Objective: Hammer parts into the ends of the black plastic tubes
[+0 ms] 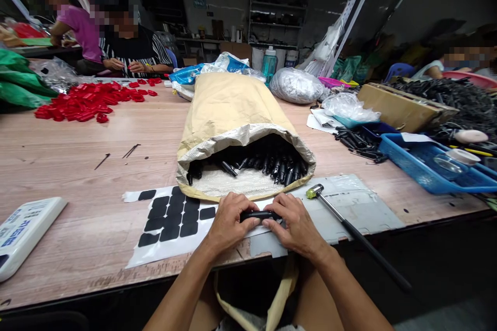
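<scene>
Between my two hands lies a slim black plastic tube-like part (261,215), held level above the table's front edge. My left hand (231,217) is closed around its left end, thumb in front and fingers behind. The right end sits in the closed fingers of my right hand (293,220). Just beyond the hands a tan woven sack (236,108) lies with its mouth towards me, full of similar black parts (277,163). Left of my hands is a white sheet of black rounded-square stickers (171,217). A small hammer (349,225) rests to the right on a grey plate (349,196).
Red plastic pieces (85,101) are heaped at the far left. A white device (31,232) stands at the left edge. To the right are a blue basket (430,165), loose black parts (355,142) and a cardboard box (404,106). Two people (132,51) sit across the table.
</scene>
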Tool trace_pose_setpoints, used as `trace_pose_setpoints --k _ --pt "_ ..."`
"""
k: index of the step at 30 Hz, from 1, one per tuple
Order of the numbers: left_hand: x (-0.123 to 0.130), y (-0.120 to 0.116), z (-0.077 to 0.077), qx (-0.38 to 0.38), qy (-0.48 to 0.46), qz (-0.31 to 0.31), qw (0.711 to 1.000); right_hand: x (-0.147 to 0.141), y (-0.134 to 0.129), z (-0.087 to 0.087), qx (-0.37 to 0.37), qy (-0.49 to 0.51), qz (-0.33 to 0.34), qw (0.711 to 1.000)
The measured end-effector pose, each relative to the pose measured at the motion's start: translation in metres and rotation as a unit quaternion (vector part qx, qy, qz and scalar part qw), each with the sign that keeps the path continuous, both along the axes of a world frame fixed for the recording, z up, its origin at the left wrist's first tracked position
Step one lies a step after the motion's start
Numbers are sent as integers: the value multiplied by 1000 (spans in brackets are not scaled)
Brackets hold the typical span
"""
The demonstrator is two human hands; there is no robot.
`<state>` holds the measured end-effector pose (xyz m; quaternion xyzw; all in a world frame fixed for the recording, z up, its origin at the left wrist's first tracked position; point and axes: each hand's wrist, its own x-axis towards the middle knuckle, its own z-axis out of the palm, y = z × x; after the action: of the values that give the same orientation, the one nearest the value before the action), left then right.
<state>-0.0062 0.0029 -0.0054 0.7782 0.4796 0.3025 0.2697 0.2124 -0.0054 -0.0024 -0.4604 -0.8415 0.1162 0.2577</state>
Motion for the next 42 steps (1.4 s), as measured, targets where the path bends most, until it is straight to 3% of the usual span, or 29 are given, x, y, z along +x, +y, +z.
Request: trace_pose_setpoints --k 13,25,30,33,37,39,42 --pt "-2 1 -3 19 10 -38 999 -8 -1 -3 9 -30 38 999" --pt "-2 0 1 -6 -5 -43 999 -7 -6 1 -30 60 24 997" --pt "-2 2 2 7 0 -40 999 -5 -7 2 -14 113 40 993" --pt "1 -13 12 18 -8 -43 999 1 -11 3 11 211 31 977" --pt "6 -58 21 -31 -4 -55 998 11 -17 5 -7 319 45 947" --pt "8 -81 14 -35 12 -65 997 14 -18 6 -45 345 91 933" --pt "13 -107 -14 -13 53 -76 996 16 -17 4 -77 391 105 911"
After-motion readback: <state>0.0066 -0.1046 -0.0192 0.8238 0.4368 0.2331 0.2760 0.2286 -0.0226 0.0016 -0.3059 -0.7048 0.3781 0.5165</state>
